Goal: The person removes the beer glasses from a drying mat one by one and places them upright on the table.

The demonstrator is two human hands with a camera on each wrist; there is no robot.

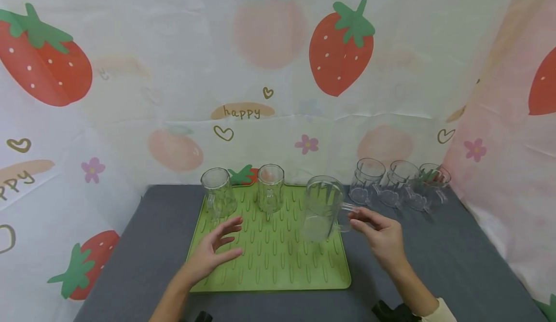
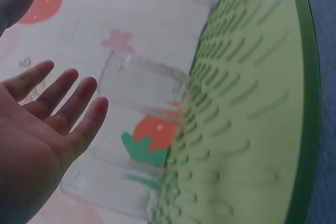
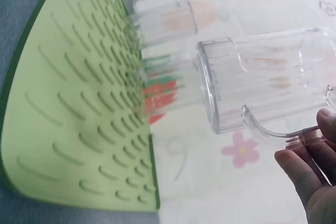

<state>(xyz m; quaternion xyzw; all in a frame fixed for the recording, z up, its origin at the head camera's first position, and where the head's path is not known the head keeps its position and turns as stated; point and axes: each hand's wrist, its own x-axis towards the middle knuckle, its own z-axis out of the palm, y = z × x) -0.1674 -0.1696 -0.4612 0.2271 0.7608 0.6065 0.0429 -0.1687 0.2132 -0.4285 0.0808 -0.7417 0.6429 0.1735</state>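
My right hand (image 1: pixel 379 235) pinches the handle of a clear glass mug (image 1: pixel 320 211) above the right part of a green ridged mat (image 1: pixel 278 273). In the right wrist view this mug (image 3: pixel 268 82) shows large, with thumb and fingers at its handle. Two more clear mugs stand at the back of the mat: one at its left corner (image 1: pixel 219 194), the other near the middle (image 1: pixel 271 191). Over the mat's left side, my left hand (image 1: pixel 210 254) is spread with nothing in it. Its fingers (image 2: pixel 79 103) are apart from the blurred mugs in the left wrist view.
Three clear mugs, a left one (image 1: pixel 366 182), a middle one (image 1: pixel 397 184) and a right one (image 1: pixel 430 187), stand in a row at the table's back right. The grey table (image 1: pixel 434 254) surrounds the mat. Behind it hangs a strawberry-print cloth (image 1: pixel 278 138).
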